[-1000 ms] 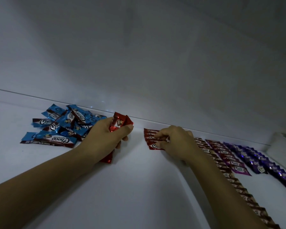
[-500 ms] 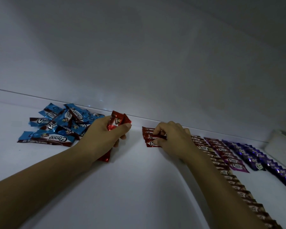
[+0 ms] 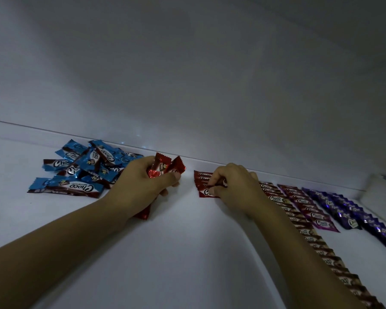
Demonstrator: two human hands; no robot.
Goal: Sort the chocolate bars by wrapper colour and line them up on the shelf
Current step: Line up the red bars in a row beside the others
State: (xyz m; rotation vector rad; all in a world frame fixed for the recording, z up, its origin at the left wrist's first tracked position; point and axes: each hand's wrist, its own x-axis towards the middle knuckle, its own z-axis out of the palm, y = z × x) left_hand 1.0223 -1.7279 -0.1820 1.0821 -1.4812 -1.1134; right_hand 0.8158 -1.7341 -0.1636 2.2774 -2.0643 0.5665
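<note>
Your left hand [image 3: 143, 184] is closed around a small bunch of red bars [image 3: 165, 170], their crimped ends poking out past your thumb. Foil this light and slick will slide, so pinch each flat body, not the ends. Just beyond it, your right hand [image 3: 232, 186] pinches a bar down onto the red row [image 3: 202, 184], wrist low, forearm angled inward.

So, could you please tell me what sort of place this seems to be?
Probably a plain white shelf set against a bare wall, perhaps a shop display or storage nook; I cannot tell which. Rows of chocolate bars lie sorted by colour beside a loose blue pile.
</note>
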